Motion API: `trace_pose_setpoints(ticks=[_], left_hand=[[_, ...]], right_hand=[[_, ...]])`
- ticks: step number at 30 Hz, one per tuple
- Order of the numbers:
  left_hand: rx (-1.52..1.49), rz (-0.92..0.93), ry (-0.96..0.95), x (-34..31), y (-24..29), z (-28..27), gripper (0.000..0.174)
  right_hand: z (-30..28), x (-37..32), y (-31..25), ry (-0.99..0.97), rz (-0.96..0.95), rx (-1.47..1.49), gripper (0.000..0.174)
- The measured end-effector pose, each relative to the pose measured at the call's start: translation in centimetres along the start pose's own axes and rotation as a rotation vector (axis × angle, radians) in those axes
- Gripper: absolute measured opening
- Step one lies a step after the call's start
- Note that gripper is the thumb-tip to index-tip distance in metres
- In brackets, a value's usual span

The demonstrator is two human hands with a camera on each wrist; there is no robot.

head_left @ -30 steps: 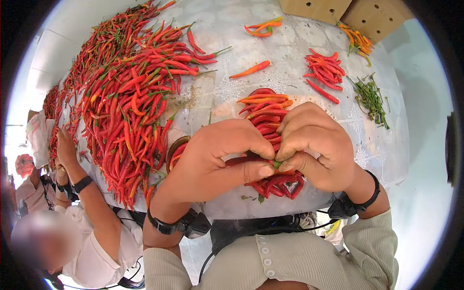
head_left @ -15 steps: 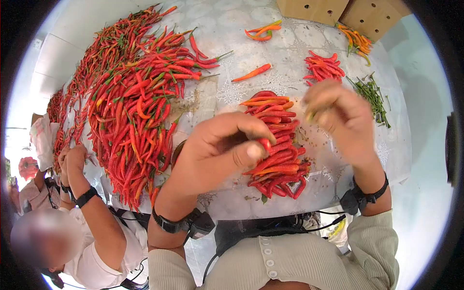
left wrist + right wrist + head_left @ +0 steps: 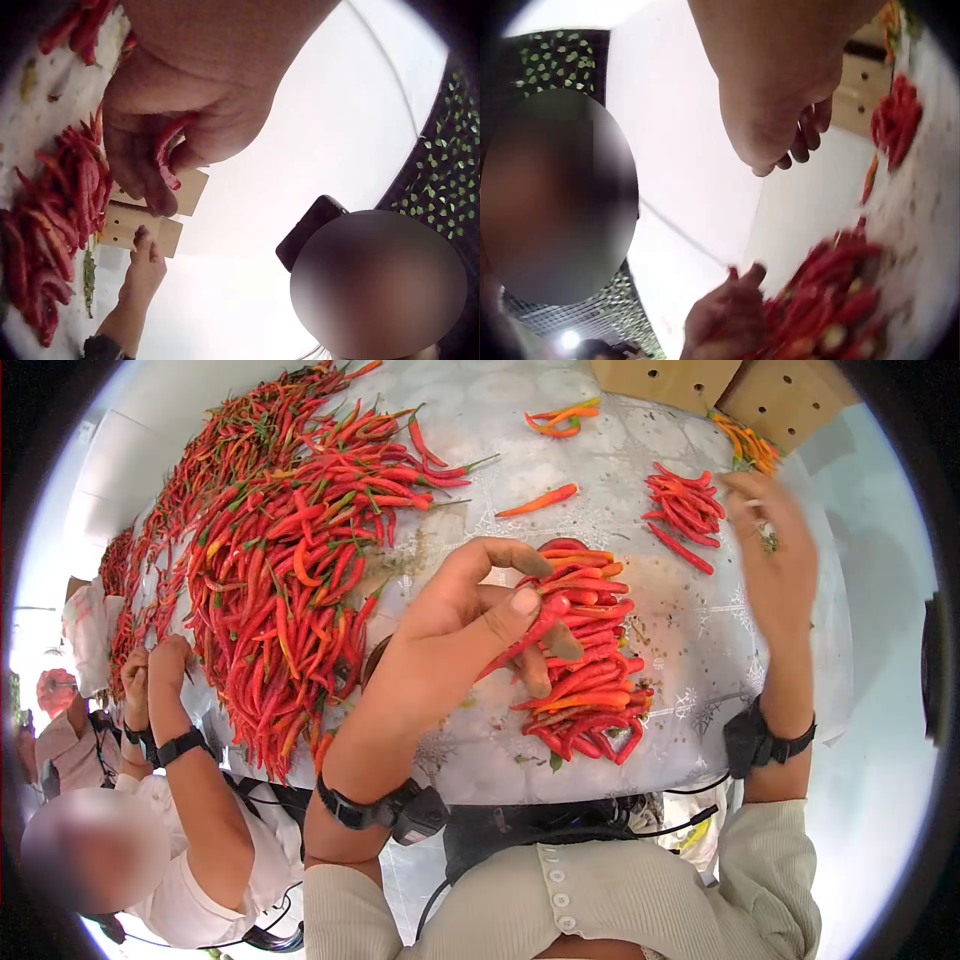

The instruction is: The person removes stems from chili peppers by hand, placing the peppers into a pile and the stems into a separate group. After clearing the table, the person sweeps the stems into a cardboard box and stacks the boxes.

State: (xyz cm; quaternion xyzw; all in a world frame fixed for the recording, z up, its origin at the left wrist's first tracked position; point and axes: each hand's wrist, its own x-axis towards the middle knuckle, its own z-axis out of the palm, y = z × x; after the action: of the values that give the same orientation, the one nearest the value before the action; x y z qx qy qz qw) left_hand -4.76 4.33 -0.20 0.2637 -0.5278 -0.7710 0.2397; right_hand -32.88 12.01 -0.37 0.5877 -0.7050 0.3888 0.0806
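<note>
My left hand (image 3: 450, 620) holds a red chili (image 3: 540, 628) between thumb and fingers, just left of a long stack of red chilies (image 3: 590, 660). In the left wrist view the curved red chili (image 3: 166, 154) shows in the grip of the left hand (image 3: 195, 97). My right hand (image 3: 778, 565) is raised at the right, over the spot with the green stems (image 3: 768, 540), mostly hiding them. Its fingers (image 3: 806, 142) hang loosely bent in the right wrist view, and no object shows in them.
A large heap of red chilies (image 3: 280, 590) covers the left side. Beyond the stack lie one orange chili (image 3: 540, 500), an orange bunch (image 3: 562, 422), a small red pile (image 3: 685, 505) and an orange pile (image 3: 748, 445) beside cardboard boxes (image 3: 785, 400). Another person's hands (image 3: 155, 670) work at far left.
The hands were together around a chili's green end, then parted. My right hand has moved right and away to the green stems; my left hand has risen slightly, still holding the chili.
</note>
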Motion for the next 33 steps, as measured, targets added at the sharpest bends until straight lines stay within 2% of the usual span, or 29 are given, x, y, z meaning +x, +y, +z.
trace_pose_setpoints(ticks=[1,3,6,9,14,17,22,26,29,33], left_hand=[[0.003,-0.008,0.000,0.0,-0.1,0.0,0.032],[0.011,-0.024,-0.003,0.1,-0.3,-0.2,0.033],[0.010,-0.018,-0.004,0.0,-0.2,-0.2,0.032],[-0.031,-0.010,-0.026,-0.1,0.0,-0.2,0.032],[0.017,0.000,0.163,-0.2,1.0,-1.1,0.036],[0.059,0.020,0.212,-0.3,1.1,-1.1,0.040],[0.017,0.162,0.182,-0.3,0.6,-1.3,0.045],[0.007,0.177,0.157,0.1,0.1,-1.6,0.047],[0.015,0.188,0.149,0.1,-0.1,-1.5,0.047],[0.010,0.176,0.157,0.2,-0.2,-1.7,0.044]], right_hand=[[0.6,-0.8,-2.8,-0.134,0.076,0.263,0.025],[1.6,-2.0,-5.7,-0.317,-0.105,0.449,0.025],[2.0,-2.0,-8.0,-0.468,-0.259,0.527,0.024],[2.9,-2.4,-7.7,-0.406,-0.240,0.538,0.023],[2.9,-2.8,-6.3,-0.226,0.045,0.708,0.016],[3.4,-3.0,-5.8,-0.202,0.083,0.784,0.017],[3.6,-3.0,-5.2,-0.150,0.027,0.748,0.019],[3.4,-3.0,-5.5,-0.151,0.063,0.750,0.020],[3.0,-2.8,-5.2,-0.194,-0.130,0.614,0.022],[2.8,-2.5,-5.8,-0.186,-0.195,0.557,0.023]])
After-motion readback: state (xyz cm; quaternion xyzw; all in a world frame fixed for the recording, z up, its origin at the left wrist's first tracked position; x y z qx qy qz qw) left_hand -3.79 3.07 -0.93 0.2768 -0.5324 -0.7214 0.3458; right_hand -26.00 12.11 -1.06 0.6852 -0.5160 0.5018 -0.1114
